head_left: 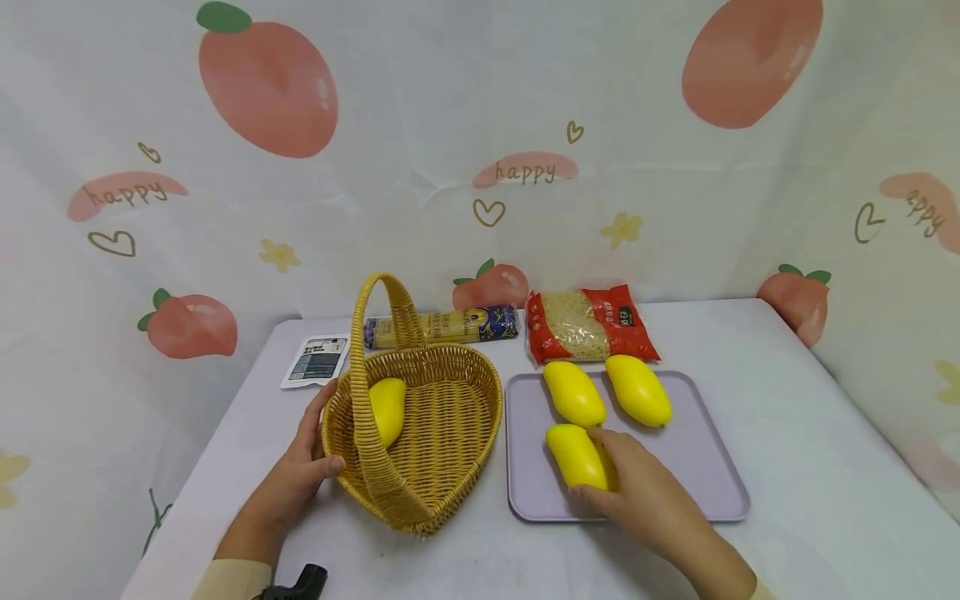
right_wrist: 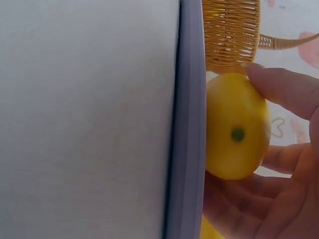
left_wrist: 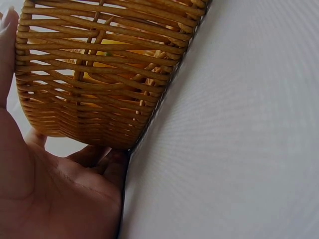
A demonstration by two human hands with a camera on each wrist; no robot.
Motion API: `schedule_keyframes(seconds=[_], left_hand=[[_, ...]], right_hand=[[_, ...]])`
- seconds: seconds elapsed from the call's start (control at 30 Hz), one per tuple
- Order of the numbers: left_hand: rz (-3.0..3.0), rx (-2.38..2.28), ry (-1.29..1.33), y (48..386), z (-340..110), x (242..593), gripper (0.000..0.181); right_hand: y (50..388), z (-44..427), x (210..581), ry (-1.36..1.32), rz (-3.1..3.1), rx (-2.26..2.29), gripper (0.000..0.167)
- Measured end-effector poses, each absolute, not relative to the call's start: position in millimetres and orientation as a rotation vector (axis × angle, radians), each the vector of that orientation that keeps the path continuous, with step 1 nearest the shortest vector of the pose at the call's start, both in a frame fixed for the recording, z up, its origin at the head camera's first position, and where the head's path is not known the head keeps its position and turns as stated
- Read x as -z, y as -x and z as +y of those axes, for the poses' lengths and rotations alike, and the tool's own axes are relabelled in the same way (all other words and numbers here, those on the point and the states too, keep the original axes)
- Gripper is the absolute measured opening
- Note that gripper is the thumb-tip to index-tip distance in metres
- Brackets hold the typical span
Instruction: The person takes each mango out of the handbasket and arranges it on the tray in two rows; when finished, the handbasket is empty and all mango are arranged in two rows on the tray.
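A heart-shaped wicker basket (head_left: 450, 450) with a tall handle stands left of centre, one yellow mango (head_left: 387, 410) inside. My left hand (head_left: 300, 475) holds the basket's left side, thumb near the rim; in the left wrist view the fingers bend around the woven wall (left_wrist: 99, 79). On the lilac tray (head_left: 697, 467), my right hand (head_left: 645, 492) grips the nearest mango (head_left: 576, 457) between thumb and fingers. The right wrist view shows this mango (right_wrist: 237, 127) end-on with a green dot. Two more mangoes, one left (head_left: 573, 393) and one right (head_left: 639, 390), lie behind it.
Behind the tray lies a red bag of pasta (head_left: 573, 325). A long pack, apparently spaghetti (head_left: 450, 327), lies behind the basket, with a white packet (head_left: 317, 362) to its left. A printed cloth (head_left: 420, 167) hangs behind the white table (head_left: 795, 400).
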State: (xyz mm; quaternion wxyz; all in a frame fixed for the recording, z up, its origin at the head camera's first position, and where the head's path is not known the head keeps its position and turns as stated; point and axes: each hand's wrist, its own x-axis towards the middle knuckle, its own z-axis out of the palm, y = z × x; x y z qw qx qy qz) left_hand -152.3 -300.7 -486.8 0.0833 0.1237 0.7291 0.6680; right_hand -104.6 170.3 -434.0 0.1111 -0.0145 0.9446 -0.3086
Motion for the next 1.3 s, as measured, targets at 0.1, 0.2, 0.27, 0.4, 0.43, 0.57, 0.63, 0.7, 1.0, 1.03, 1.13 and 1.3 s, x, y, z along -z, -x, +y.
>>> schedule_keyframes(seconds=[0.1,0.2,0.27,0.4,0.43,0.57,0.63,0.7,1.0,1.03,1.13,1.3], left_hand=[[2.184,-1.984,-0.373,153.1,-299.7,486.2,0.108],[2.194,-1.970,-0.374,154.2,-298.8,485.7,0.108],[2.191,-1.970,-0.371,154.5,-298.7,485.4,0.108],[2.191,-1.974,-0.372,154.2,-298.6,484.7,0.108],[2.190,-1.977,-0.373,154.1,-298.6,484.6,0.108],[2.191,-1.982,-0.370,153.8,-298.8,484.7,0.109],[2.191,-1.984,-0.368,153.5,-298.6,484.5,0.110],[2.189,-1.986,-0.370,153.2,-298.4,484.4,0.110],[2.189,-1.990,-0.371,153.4,-298.9,485.6,0.111],[2.191,-1.989,-0.371,153.3,-299.0,485.8,0.111],[2.196,-1.986,-0.367,152.7,-299.1,486.0,0.111],[2.198,-1.981,-0.355,152.3,-298.5,485.8,0.111]], right_hand=[[103.2,171.5,433.0,0.025,2.758,0.932,0.088],[100.7,174.0,431.9,0.033,2.753,0.975,0.086],[100.2,175.6,430.8,0.036,2.747,1.000,0.084],[100.6,177.2,429.8,0.025,2.721,1.034,0.080],[100.6,177.3,429.7,0.023,2.717,1.040,0.080],[100.1,177.6,430.5,0.026,2.710,1.065,0.078],[100.0,177.9,430.8,0.030,2.706,1.076,0.077],[100.0,178.6,430.8,0.034,2.700,1.082,0.078],[101.4,180.4,429.2,0.032,2.671,1.086,0.079],[101.1,180.5,429.2,0.037,2.673,1.090,0.078],[99.9,180.4,429.6,0.053,2.683,1.096,0.077],[99.9,179.2,429.8,0.054,2.695,1.077,0.079]])
